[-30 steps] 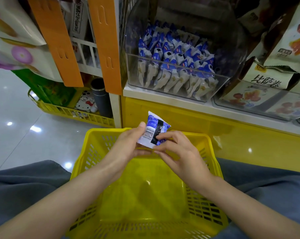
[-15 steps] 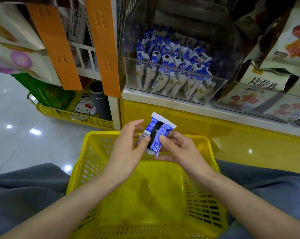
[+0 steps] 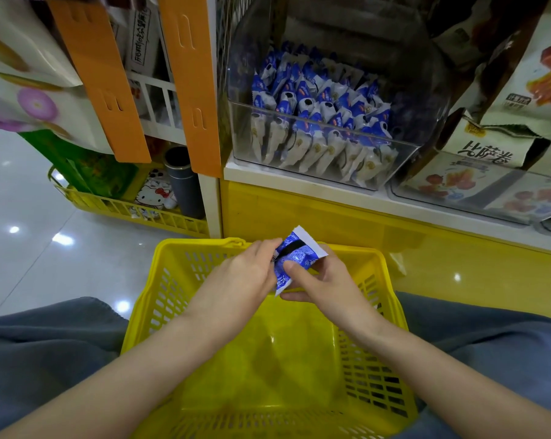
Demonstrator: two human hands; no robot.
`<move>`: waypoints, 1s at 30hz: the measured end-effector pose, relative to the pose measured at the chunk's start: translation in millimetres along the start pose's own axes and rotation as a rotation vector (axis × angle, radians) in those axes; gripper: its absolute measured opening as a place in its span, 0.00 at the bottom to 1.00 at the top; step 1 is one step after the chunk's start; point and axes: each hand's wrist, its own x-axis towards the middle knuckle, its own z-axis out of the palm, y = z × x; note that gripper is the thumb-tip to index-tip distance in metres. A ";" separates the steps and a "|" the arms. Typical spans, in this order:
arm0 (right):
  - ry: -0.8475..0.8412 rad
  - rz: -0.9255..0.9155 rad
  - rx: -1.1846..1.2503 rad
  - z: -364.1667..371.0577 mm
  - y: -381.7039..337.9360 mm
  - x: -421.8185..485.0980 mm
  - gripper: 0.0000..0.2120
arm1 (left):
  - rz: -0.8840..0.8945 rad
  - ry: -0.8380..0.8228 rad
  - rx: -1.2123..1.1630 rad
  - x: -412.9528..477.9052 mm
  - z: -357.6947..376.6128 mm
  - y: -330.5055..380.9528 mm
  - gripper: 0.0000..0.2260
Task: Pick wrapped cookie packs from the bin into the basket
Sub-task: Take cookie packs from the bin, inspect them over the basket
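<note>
One blue and white cookie pack (image 3: 294, 258) is held up by both hands, in the air just over the far edge of the yellow basket (image 3: 185, 246). The pack is tilted, with one white crimped end up and to the right and the other end pointed down. A black stripe is seen across its blue side. The left hand (image 3: 242, 277) is curled round the left side of the pack, with its fingers bent over it. The right hand (image 3: 326, 282) is on the other side: the thumb is pressed on the blue front, and the other fingers are tucked behind and under the pack. So the pack is gripped by both hands at once.

The basket is set between two legs in grey trousers (image 3: 46, 343).

The clear bin (image 3: 401, 163) is set on the white shelf (image 3: 299, 185), at the shelf's front edge and by its left end. It is filled with many more blue and white packs (image 3: 318, 115), stood up in rows. Just to the right of the bin, bags of other snacks (image 3: 489, 147) are stacked. To the left of the shelf, two orange strips (image 3: 100, 77) are hung down. Under them, a second yellow basket (image 3: 125, 207) is set on the shiny floor (image 3: 30, 248), and a dark tube (image 3: 185, 182) is stood at its right end.
</note>
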 end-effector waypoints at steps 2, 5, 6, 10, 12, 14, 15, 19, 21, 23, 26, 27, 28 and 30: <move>0.004 -0.018 -0.061 1.3 3.6 -0.2 0.11 | 0.004 -0.040 0.177 0.7 -0.9 1.3 0.19; -0.025 -0.030 -0.121 1.2 6.4 -0.2 0.09 | 0.106 -0.055 0.286 -0.9 -3.2 0.9 0.16; -0.038 -0.027 -0.118 1.1 6.6 0.0 0.09 | 0.145 -0.045 0.279 -1.7 -4.4 1.1 0.14; -0.083 -0.041 -0.134 0.6 6.1 -0.3 0.09 | 0.042 -0.103 0.296 2.1 -5.1 -0.1 0.12; -0.080 -0.061 -0.175 0.2 5.0 0.5 0.09 | -0.019 -0.085 0.198 3.6 -4.6 -3.0 0.11; -0.061 -0.108 -0.267 -1.2 3.6 0.9 0.09 | 0.008 -0.022 0.203 4.3 -5.3 -2.3 0.11; -0.051 -0.152 -0.352 -2.5 3.1 1.0 0.10 | 0.021 -0.009 0.239 4.0 -6.6 -1.4 0.12; -0.056 -0.290 -0.609 -4.6 2.3 -0.5 0.14 | 0.063 0.006 0.315 2.9 -8.2 -1.0 0.12; -0.051 -0.311 -0.634 -3.9 2.0 -0.8 0.14 | 0.063 0.036 0.204 3.2 -8.3 -1.6 0.09; -0.035 -0.314 -0.627 -3.7 1.1 -0.7 0.14 | 0.028 0.078 -0.006 3.5 -8.7 -3.1 0.07; -0.047 -0.212 -0.413 -1.9 -2.3 0.3 0.10 | -0.048 0.105 -0.246 6.7 -6.7 -4.9 0.08; -0.080 -0.173 -0.302 -0.8 -4.2 0.5 0.09 | -0.097 0.093 -0.334 8.6 -5.8 -4.7 0.09; -0.113 -0.140 -0.200 0.1 -6.6 0.4 0.09 | -0.156 0.077 -0.450 10.9 -5.1 -4.8 0.10; -0.150 -0.086 -0.061 -0.2 -11.4 0.2 0.14 | -0.275 0.047 -0.682 15.6 -3.8 -4.7 0.12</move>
